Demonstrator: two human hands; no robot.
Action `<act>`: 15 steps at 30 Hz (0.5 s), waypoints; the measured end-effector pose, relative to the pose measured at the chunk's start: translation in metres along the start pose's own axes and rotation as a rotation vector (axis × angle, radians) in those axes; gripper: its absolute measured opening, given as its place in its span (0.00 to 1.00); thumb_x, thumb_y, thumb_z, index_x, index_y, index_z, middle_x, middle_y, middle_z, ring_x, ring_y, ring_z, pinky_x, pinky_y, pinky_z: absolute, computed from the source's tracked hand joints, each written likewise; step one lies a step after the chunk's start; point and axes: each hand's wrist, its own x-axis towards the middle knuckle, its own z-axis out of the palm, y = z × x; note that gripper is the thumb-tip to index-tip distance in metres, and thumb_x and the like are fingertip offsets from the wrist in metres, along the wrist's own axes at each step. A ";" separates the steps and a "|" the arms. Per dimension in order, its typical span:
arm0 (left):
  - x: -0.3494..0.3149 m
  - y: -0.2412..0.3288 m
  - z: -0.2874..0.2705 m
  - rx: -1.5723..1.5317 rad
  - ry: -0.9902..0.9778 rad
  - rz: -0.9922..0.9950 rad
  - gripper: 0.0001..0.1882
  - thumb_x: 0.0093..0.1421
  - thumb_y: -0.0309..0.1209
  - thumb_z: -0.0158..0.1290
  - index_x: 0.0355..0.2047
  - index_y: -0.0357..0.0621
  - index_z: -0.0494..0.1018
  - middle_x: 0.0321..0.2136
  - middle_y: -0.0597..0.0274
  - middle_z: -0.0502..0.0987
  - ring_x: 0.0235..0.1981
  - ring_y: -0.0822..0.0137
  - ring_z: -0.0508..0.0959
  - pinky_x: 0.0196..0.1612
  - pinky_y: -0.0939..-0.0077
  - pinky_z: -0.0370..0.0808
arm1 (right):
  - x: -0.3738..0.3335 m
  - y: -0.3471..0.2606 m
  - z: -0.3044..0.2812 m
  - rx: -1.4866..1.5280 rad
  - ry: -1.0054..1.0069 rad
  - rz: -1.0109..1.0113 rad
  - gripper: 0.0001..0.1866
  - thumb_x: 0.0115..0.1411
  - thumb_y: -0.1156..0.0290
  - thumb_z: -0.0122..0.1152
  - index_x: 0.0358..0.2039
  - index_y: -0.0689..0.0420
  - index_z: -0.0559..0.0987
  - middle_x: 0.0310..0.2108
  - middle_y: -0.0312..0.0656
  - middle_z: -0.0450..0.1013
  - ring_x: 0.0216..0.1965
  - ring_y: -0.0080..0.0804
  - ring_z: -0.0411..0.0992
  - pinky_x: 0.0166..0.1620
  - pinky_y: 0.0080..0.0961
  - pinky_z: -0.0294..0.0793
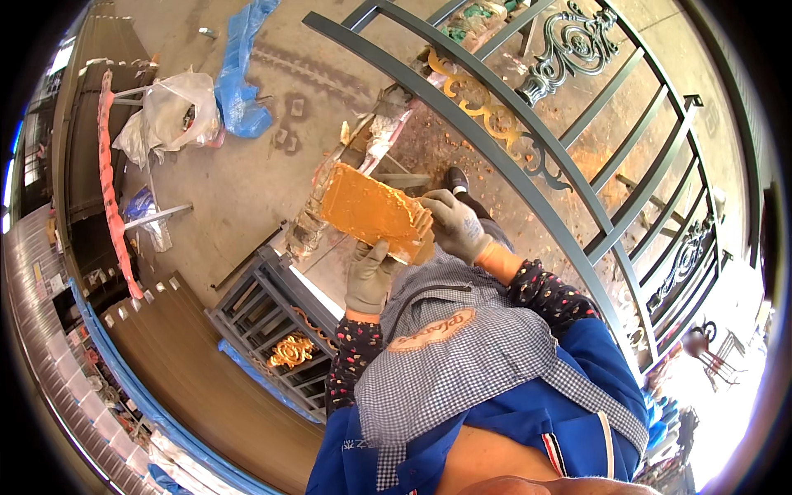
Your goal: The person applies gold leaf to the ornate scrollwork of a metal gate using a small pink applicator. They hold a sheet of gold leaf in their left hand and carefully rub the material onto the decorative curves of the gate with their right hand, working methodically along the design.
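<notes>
In front of my apron is a flat rectangular board (371, 208), thickly coated with orange-gold paint or paste. My left hand (369, 278), in a grey work glove, grips its lower edge with the thumb on the coated face. At the board's right end my right hand (456, 224), gloved too, has its fingers bent at the ridged, paint-caked edge. Whatever those fingers hold is hidden. Beyond my right hand stands a dark grey-green metal railing (569, 157). A scroll ornament (470, 91) on it is partly gold, partly dark.
A second dark railing section with a gold ornament (290, 351) lies at lower left. A paint-stained stand (309, 223) is behind the board. Blue plastic sheeting (241, 82), a clear plastic bag (181, 111) and a red-padded trestle (115, 198) are at left. Brown panels (198, 363) lie nearby.
</notes>
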 end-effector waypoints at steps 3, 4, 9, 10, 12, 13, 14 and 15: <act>-0.002 -0.007 0.002 0.021 -0.001 0.003 0.21 0.65 0.29 0.58 0.57 0.39 0.71 0.52 0.58 0.78 0.52 0.62 0.79 0.54 0.68 0.79 | 0.000 0.001 0.009 0.042 -0.045 -0.064 0.28 0.52 0.74 0.67 0.55 0.56 0.74 0.47 0.50 0.71 0.48 0.53 0.73 0.49 0.39 0.76; -0.004 -0.007 0.004 0.017 0.001 0.016 0.21 0.65 0.29 0.58 0.57 0.39 0.71 0.52 0.57 0.78 0.52 0.62 0.79 0.54 0.67 0.79 | 0.001 -0.003 0.007 0.061 -0.045 -0.063 0.28 0.51 0.73 0.67 0.55 0.57 0.75 0.47 0.50 0.71 0.49 0.53 0.72 0.50 0.40 0.75; -0.016 -0.010 0.010 0.057 0.058 -0.006 0.21 0.66 0.28 0.57 0.58 0.39 0.70 0.52 0.57 0.77 0.53 0.61 0.78 0.55 0.66 0.79 | 0.003 -0.005 0.009 0.065 -0.049 0.037 0.27 0.50 0.69 0.68 0.52 0.59 0.76 0.47 0.53 0.74 0.50 0.54 0.72 0.52 0.41 0.73; -0.017 -0.012 0.009 0.072 0.040 0.018 0.21 0.66 0.28 0.57 0.58 0.39 0.70 0.53 0.57 0.77 0.53 0.61 0.78 0.55 0.65 0.79 | 0.006 -0.015 0.004 0.083 -0.071 0.129 0.26 0.49 0.69 0.68 0.50 0.61 0.76 0.47 0.53 0.75 0.50 0.53 0.73 0.53 0.40 0.72; -0.021 -0.015 0.004 0.105 0.011 0.067 0.21 0.66 0.28 0.56 0.59 0.40 0.70 0.53 0.57 0.77 0.54 0.61 0.78 0.56 0.64 0.78 | 0.005 -0.009 0.008 0.065 -0.108 0.048 0.25 0.49 0.69 0.67 0.49 0.60 0.75 0.46 0.51 0.75 0.49 0.52 0.73 0.54 0.40 0.72; -0.021 -0.019 0.006 0.096 0.015 0.068 0.21 0.66 0.28 0.56 0.58 0.40 0.70 0.53 0.57 0.77 0.53 0.60 0.78 0.56 0.64 0.78 | 0.003 -0.003 0.007 0.034 -0.115 0.012 0.25 0.49 0.69 0.67 0.50 0.59 0.75 0.46 0.50 0.75 0.49 0.51 0.73 0.54 0.40 0.72; -0.021 -0.019 0.010 0.094 0.022 0.071 0.21 0.66 0.28 0.56 0.58 0.40 0.71 0.53 0.57 0.77 0.53 0.60 0.78 0.56 0.63 0.78 | 0.002 0.001 0.006 0.012 -0.123 -0.029 0.25 0.49 0.69 0.67 0.50 0.58 0.75 0.46 0.49 0.75 0.49 0.50 0.73 0.53 0.40 0.72; -0.022 -0.020 0.017 0.091 0.035 0.070 0.21 0.66 0.28 0.56 0.58 0.40 0.71 0.53 0.57 0.77 0.53 0.60 0.78 0.56 0.63 0.79 | 0.002 0.005 0.004 -0.010 -0.132 -0.070 0.25 0.50 0.69 0.66 0.50 0.58 0.75 0.46 0.48 0.75 0.48 0.50 0.74 0.53 0.39 0.72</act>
